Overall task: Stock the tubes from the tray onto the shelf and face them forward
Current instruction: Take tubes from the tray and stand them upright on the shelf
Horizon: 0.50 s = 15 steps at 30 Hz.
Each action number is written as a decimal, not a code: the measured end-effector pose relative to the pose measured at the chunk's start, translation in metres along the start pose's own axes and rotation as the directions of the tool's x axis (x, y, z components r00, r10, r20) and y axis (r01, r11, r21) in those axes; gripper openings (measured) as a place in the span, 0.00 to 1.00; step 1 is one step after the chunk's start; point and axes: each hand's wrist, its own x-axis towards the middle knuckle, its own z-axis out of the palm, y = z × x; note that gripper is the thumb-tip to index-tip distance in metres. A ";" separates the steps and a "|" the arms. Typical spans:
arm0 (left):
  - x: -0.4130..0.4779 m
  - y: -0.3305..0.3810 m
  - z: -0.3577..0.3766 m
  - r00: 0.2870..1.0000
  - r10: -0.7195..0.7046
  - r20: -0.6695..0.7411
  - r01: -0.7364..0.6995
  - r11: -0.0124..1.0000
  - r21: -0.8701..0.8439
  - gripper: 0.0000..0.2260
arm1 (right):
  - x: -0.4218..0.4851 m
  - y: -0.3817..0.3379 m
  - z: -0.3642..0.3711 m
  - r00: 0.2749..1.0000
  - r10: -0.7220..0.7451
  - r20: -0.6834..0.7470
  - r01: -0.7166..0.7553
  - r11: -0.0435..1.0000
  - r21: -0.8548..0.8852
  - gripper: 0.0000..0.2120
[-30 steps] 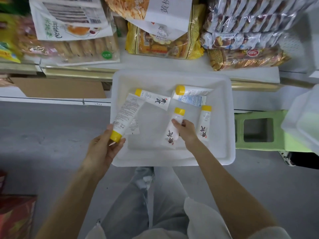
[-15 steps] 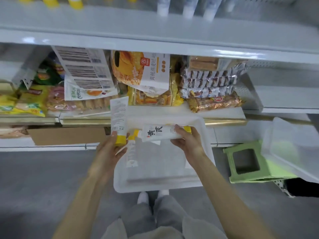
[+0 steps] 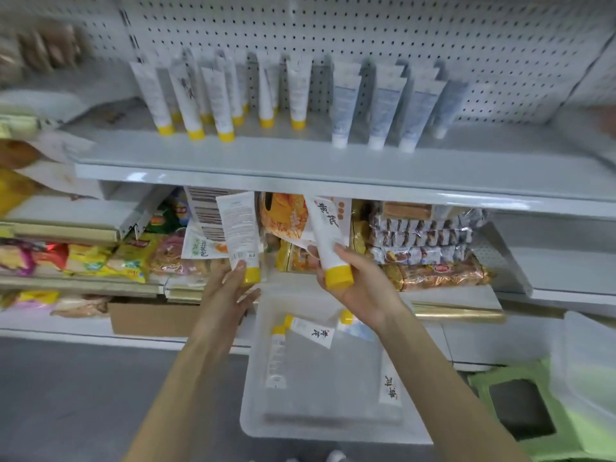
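Snack pkgs (image 3: 430,241), cardboard box (image 3: 150,318), green stool (image 3: 513,373)

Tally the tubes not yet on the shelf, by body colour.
white tube: 5 (one held in the left hand, one in the right hand, three lying in the tray)
blue-and-white tube: 1 (in the tray)
Total: 6
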 end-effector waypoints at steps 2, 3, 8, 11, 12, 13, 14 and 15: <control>0.001 0.011 0.003 1.000 0.021 -0.021 -0.021 1.000 -0.004 0.12 | 0.004 -0.006 0.011 0.999 0.016 0.048 -0.016 1.000 -0.006 0.20; 0.002 0.017 0.004 0.999 0.025 -0.034 -0.025 1.000 -0.010 0.13 | 0.007 -0.008 0.015 0.998 0.016 0.064 -0.015 1.000 -0.024 0.22; 0.015 0.040 0.010 0.995 0.079 -0.058 -0.079 0.997 -0.005 0.18 | 0.028 -0.024 0.039 0.993 0.038 0.110 -0.014 0.978 -0.207 0.21; 0.024 0.050 0.013 0.992 0.122 -0.035 -0.123 0.992 -0.007 0.20 | 0.045 -0.035 0.046 0.996 0.024 0.082 -0.005 0.975 -0.221 0.20; 0.027 0.053 0.012 0.991 0.132 -0.030 -0.133 0.991 -0.015 0.22 | 0.052 -0.038 0.048 0.997 0.016 0.082 0.001 0.978 -0.207 0.20; 0.031 0.057 0.010 0.990 0.141 -0.027 -0.141 0.990 -0.017 0.23 | 0.059 -0.040 0.049 0.996 0.011 0.087 0.006 0.982 -0.191 0.20; 0.037 0.061 0.006 0.989 0.147 -0.023 -0.148 0.989 -0.015 0.24 | 0.066 -0.042 0.053 0.995 0.007 0.099 0.011 0.984 -0.175 0.20; 0.044 0.066 0.002 0.988 0.153 -0.019 -0.153 0.988 -0.010 0.24 | 0.074 -0.043 0.057 0.993 -0.004 0.120 0.025 0.985 -0.170 0.20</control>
